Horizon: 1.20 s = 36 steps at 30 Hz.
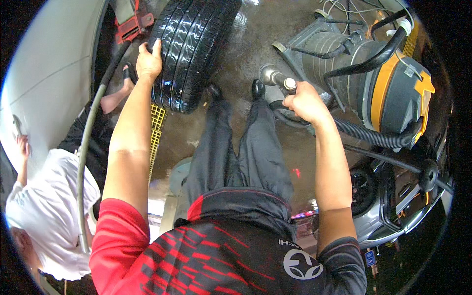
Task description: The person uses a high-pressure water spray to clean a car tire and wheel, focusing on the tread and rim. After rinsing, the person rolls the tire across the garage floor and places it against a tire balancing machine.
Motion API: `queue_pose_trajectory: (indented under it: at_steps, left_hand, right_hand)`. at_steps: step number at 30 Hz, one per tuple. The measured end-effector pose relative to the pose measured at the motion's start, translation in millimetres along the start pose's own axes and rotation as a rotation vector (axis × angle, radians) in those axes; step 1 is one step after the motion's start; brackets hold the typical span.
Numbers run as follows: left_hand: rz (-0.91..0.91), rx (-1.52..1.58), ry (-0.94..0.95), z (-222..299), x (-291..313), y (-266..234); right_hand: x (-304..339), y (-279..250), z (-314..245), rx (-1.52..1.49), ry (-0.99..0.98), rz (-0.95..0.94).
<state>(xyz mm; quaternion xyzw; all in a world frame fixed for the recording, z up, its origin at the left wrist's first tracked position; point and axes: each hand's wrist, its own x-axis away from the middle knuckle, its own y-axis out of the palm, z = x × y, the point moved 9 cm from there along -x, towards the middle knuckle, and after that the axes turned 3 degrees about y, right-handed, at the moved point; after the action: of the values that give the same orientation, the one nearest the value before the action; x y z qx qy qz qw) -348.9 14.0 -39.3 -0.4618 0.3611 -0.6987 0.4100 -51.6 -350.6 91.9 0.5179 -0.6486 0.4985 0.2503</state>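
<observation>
A black tyre (pixel 189 49) with a wet-looking, shiny tread stands upright ahead of me, left of centre. My left hand (pixel 149 61) is closed at its left edge, thumb against the tread and the other fingers partly hidden. To the right of the tyre, my right hand (pixel 307 102) is wrapped round a hand-held tool (pixel 278 80) with a round metal head and a dark body. That tool's exact kind is unclear. Its head points left toward the tyre, apart from it.
A vacuum cleaner (pixel 339 64) with a ribbed hose (pixel 376 135) lies at the right. A red floor jack (pixel 132 24) with a long handle (pixel 87 137) stands left, beside a pale car (pixel 49 64). Another person (pixel 54 211) is at lower left, near yellow grating (pixel 156 125).
</observation>
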Motion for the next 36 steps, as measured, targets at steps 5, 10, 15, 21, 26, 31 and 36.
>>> queue_pose_trajectory:
  at_steps: [5,10,15,21,26,31,36]
  left_hand:
    - [0.140,0.094,-0.007,-44.6,65.7,19.5]
    - [0.264,0.192,-0.104,-83.8,162.4,56.1]
    - [0.395,0.365,-0.225,-107.4,279.1,114.6]
    - [0.306,0.568,-0.315,-127.3,422.8,196.0]
    - [0.322,1.102,-0.524,-156.1,345.2,118.8]
    - [0.455,0.835,-0.465,-231.6,378.9,128.2]
    - [0.589,0.539,-0.564,-140.9,451.5,158.7]
  right_hand:
    - [-14.0,-13.0,59.2,-0.036,-0.004,-0.027]
    - [-23.4,-20.6,91.2,0.037,0.002,-0.112]
    - [-19.6,-14.9,103.4,0.153,-0.086,-0.168]
    - [4.8,-1.4,133.9,0.222,-0.173,-0.168]
    - [50.2,-2.2,185.4,0.262,-0.160,-0.116]
    - [72.5,26.6,198.1,0.413,-0.208,-0.132]
    - [75.8,68.3,237.6,0.431,-0.178,-0.275]
